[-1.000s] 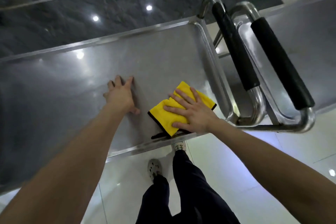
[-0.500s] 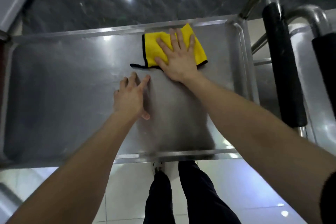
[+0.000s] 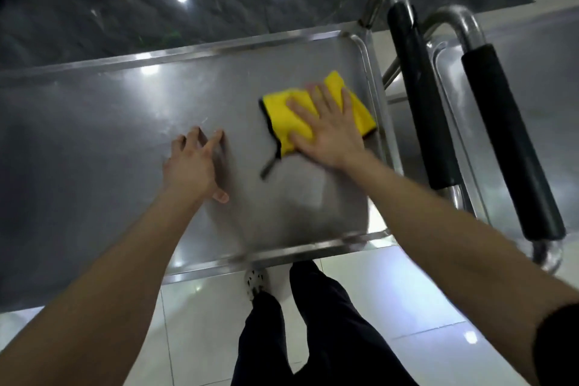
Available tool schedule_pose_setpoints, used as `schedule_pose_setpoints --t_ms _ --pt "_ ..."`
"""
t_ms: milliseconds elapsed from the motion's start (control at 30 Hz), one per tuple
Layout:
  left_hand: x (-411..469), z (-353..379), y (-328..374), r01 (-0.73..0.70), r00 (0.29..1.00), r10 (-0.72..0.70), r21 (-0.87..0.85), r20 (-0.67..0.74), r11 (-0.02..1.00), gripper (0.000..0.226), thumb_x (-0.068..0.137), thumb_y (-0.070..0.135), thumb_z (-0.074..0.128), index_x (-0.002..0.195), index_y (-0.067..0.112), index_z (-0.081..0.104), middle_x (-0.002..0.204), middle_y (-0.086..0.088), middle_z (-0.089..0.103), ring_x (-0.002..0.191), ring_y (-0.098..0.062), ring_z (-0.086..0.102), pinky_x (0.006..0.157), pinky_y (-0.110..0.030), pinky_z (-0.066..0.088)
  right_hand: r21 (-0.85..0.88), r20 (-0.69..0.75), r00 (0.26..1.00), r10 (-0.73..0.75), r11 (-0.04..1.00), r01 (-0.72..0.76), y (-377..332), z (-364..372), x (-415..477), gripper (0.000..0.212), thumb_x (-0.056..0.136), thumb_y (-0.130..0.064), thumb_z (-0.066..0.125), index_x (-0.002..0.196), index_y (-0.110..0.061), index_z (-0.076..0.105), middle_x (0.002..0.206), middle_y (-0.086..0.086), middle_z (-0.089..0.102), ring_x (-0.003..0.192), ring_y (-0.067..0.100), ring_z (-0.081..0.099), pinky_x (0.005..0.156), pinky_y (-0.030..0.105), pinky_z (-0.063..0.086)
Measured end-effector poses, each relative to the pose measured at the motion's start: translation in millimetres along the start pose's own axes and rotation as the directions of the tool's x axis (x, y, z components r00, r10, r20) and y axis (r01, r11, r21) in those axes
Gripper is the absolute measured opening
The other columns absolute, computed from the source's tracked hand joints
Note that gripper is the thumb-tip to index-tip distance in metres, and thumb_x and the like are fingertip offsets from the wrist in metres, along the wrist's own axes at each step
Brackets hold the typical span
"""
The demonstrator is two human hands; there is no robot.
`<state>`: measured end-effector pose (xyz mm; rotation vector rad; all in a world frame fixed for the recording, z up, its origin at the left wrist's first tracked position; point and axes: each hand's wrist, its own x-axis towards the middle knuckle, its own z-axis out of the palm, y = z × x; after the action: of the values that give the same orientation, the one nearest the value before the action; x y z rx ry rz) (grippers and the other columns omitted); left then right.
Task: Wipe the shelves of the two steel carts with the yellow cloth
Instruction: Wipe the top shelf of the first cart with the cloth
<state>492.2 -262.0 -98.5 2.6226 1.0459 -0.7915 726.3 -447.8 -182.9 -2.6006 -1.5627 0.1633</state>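
My right hand [image 3: 332, 135] presses the yellow cloth [image 3: 282, 116] flat under straight, spread fingers [image 3: 322, 103], near the right end of the cart shelf [image 3: 109, 141], just beside its raised rim. My left hand [image 3: 194, 166] rests on the bare steel, fingers released, holding nothing.

Near shelf: the steel shelf [image 3: 109, 122] is filling the middle of the frame, with its raised rim [image 3: 282, 252] running along the lower edge.
Cloth: the yellow cloth [image 3: 279, 113] is lying flat right of centre, just beside the shelf's right rim. A dark strip, possibly its trim, is trailing from the lower left corner.
Right hand: the right hand [image 3: 329, 131] is pressing flat on the cloth, fingers spread.
Left hand: the left hand [image 3: 194, 163] is resting on bare steel at centre frame.
Second shelf: the second shelf [image 3: 548, 103] is showing at the right edge.
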Motion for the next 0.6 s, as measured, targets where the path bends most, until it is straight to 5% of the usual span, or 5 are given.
schedule_pose_setpoints --t_ms 200,367,600 --pt "4 8 -2 0.017 0.999 -0.016 0.016 -0.032 1.0 0.161 0.046 0.057 0.106 0.171 0.043 0.005 0.178 -0.012 0.003 0.162 -0.043 0.012 0.123 -0.06 0.036 -0.011 0.039 0.98 0.193 0.981 -0.193 43 -34 111 0.081 0.096 -0.085 0.023 0.167 -0.047 0.024 0.18 0.01 -0.002 0.166 0.035 -0.005 0.126 0.072 -0.003" --pt "-1 5 -2 -0.005 0.999 0.004 -0.011 -0.037 1.0 0.159 0.044 0.055 0.107 0.171 0.04 0.013 0.176 -0.016 0.01 0.16 -0.043 0.015 0.124 -0.06 0.034 0.036 -0.004 0.966 0.258 0.966 -0.257 21 -15 0 0.07 0.107 -0.071 0.03 0.169 -0.041 0.024 0.178 0.014 0.017 0.165 0.038 0.01 0.129 0.066 0.002" --pt "-18 -3 -1 -0.025 0.998 0.024 -0.024 -0.065 0.999 0.153 0.043 0.059 0.106 0.168 0.044 0.02 0.168 -0.009 0.022 0.149 -0.044 0.029 0.112 -0.063 0.047 0.012 -0.042 0.927 0.373 0.928 -0.373 -49 19 -203 0.073 0.107 -0.072 0.037 0.171 -0.041 0.017 0.181 0.01 0.002 0.166 0.036 0.0 0.127 0.071 0.009"
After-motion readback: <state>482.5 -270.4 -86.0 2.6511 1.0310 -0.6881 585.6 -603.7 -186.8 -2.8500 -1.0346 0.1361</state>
